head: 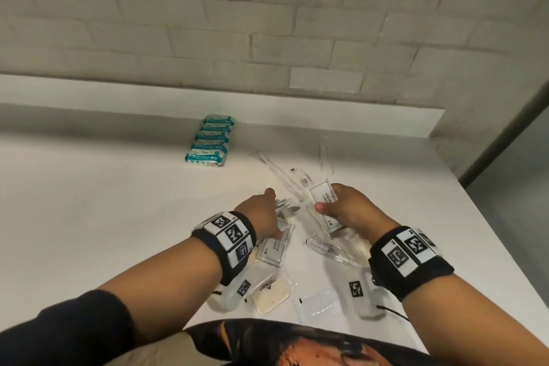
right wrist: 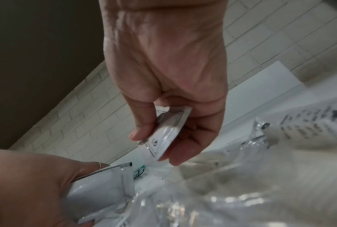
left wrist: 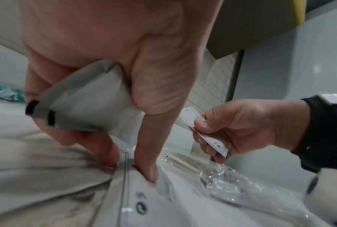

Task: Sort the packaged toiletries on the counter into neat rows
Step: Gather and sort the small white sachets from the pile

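Observation:
On the white counter (head: 104, 202) lies a loose heap of clear and white toiletry packets (head: 320, 244). My right hand (head: 347, 211) holds a stack of white labelled sachets (head: 323, 202) between thumb and fingers, above the heap; the same stack (right wrist: 163, 133) shows in the right wrist view. My left hand (head: 261, 214) grips a bundle of white sachets (left wrist: 86, 104) in its palm, while its thumb (left wrist: 146, 153) and a finger pinch at another white sachet (head: 274, 244) lying on the counter. A neat row of teal-and-white packs (head: 212, 140) stands at the back.
A cream soap packet (head: 271, 291) and a clear flat packet (head: 319, 306) lie near the counter's front edge. A raised ledge (head: 208, 98) and a brick wall close the back. The counter's right edge (head: 505, 232) drops off beside my right arm.

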Tool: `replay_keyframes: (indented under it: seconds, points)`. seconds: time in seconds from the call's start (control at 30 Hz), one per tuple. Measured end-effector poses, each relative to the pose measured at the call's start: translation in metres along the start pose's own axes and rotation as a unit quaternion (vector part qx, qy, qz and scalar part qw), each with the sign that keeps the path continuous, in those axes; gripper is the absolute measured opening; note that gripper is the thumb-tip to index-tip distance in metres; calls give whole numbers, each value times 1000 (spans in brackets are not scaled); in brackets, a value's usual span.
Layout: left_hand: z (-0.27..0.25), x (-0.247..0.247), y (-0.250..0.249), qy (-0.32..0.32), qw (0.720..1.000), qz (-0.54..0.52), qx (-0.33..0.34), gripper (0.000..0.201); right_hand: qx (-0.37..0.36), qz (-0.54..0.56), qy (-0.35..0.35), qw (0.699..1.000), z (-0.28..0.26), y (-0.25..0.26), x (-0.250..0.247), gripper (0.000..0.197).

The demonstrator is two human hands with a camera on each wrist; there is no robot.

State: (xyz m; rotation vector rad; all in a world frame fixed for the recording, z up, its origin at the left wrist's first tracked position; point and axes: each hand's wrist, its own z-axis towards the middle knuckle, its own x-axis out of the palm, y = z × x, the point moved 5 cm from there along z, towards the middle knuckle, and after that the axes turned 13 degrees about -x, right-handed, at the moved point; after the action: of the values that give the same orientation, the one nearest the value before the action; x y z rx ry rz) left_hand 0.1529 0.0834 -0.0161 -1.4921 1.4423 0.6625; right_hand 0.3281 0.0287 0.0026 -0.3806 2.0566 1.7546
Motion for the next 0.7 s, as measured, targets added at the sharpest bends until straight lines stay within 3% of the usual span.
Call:
replay_keyframes:
  seconds: [0.13,0.23,0.3,0.4,0.47,0.53,0.6,0.7]
  points:
    - [4,2,2,37,998,-42,-14,73,-6,3,-11,1000,0,0,3,16]
    - [4,-6,2,15,992,-128,-7,65,-8,60,-12,998,-4,5,4,18]
    - [4,-16,-1,13,954,-298,6,66,-4,120,9,993,-7,11,10,18]
    - [-2,-30,-15,53,842,-534,48,65,-23,205,-7,978,-7,24,19,29]
    - [-7,-37,-22,91,782,-612,70,45,-40,243,-66,967,-4,30,17,42]
    - [-11,-43,-21,140,739,-655,68,26,-51,252,-105,961,-2,35,6,48]
    - [-13,-44,-16,168,725,-663,81,26,-61,263,-113,956,-1,40,-9,38]
    - [-13,-44,-10,139,740,-651,101,30,-56,335,-91,936,-4,50,-22,28]
